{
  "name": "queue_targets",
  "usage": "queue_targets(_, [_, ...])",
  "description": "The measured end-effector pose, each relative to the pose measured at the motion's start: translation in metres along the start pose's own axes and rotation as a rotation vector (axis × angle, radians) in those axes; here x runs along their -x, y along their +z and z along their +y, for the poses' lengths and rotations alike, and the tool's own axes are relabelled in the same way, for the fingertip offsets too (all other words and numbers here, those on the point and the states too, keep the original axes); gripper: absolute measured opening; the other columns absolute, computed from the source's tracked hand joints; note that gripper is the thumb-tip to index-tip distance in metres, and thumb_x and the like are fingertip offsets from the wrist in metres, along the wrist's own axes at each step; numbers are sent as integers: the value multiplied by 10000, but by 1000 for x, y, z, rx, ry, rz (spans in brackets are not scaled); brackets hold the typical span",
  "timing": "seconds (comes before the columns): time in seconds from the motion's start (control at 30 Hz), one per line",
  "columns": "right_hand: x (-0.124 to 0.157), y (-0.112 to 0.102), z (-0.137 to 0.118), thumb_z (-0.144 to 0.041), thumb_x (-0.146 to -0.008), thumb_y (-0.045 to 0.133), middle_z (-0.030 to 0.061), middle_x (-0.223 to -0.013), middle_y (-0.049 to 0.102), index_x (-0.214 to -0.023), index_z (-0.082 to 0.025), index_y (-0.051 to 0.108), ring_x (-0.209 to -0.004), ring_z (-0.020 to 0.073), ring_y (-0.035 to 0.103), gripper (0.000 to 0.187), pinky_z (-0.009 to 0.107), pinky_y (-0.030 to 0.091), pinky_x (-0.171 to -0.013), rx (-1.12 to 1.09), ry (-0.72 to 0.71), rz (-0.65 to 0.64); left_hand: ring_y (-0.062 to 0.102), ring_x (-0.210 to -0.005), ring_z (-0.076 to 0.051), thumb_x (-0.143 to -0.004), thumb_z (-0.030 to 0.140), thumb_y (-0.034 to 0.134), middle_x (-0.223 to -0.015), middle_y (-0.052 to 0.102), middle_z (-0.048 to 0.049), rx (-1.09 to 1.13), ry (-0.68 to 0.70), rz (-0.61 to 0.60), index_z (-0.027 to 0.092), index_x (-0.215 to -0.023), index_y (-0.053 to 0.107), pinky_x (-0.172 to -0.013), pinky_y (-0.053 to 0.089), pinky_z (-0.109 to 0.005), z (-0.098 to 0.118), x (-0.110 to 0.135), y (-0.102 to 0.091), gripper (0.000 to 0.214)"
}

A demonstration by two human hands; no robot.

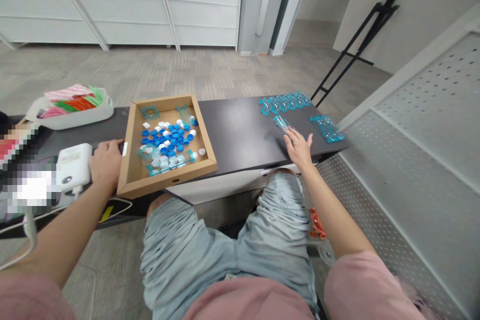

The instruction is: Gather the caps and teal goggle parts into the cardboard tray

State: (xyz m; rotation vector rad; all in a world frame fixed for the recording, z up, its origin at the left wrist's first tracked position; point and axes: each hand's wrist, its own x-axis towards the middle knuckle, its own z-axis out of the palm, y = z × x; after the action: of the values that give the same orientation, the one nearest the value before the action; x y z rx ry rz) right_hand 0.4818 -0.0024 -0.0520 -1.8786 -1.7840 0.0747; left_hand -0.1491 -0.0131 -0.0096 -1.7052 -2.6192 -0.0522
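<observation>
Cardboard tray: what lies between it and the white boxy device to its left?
The person's left hand lies between the cardboard tray and white boxy device, in the head view.

The left hand (105,162) lies loosely bent, the right hand (299,148) spread palm down.

Pink shirt (251,302), pale blue shorts (232,255).
The shorts are of faded, denim-like cloth, creased along both legs, with a seam up the middle; a bare knee (158,203) shows past each leg end. The shirt overlaps their waist, and its short sleeves (362,280) are plain pink. Left hand (106,162) and right hand (298,149) are bare.
</observation>
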Motion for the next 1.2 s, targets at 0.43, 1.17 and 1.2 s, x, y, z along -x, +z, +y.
queue_targets(0.43, [-17, 29, -200, -502, -1218, 484, 141, -1365, 775, -1694, -254, 697, -1234, 320, 720, 578, 487, 573, -1153, -436, -567, -287, 617, -1538, -440, -1129, 330, 311, -1715, 604, -302, 151, 41, 2, 113, -1676, 577, -1267, 514, -578, -3, 5, 2, 646])
queue_targets(1.17, [-46, -22, -33, -541, -1003, 702, 280, -1682, 636, -1586, -247, 768, -1525, 567, 587, 657, 792, 422, -1256, 220, 113, -141, 628, -1531, -480, -1123, 317, 295, -1683, 644, -315, 165, 43, 79, 122, -1665, 609, -1253, 529, -623, -2, 4, 11, 656])
queue_targets(1.2, [-41, -24, -21, -517, -991, 706, 281, -1667, 639, -1559, -260, 793, -1501, 565, 605, 630, 788, 436, -1249, 186, 129, -158, 626, -1535, -481, -1124, 312, 289, -1684, 642, -317, 168, 43, 76, 118, -1667, 607, -1256, 528, -626, -2, 4, 11, 658])
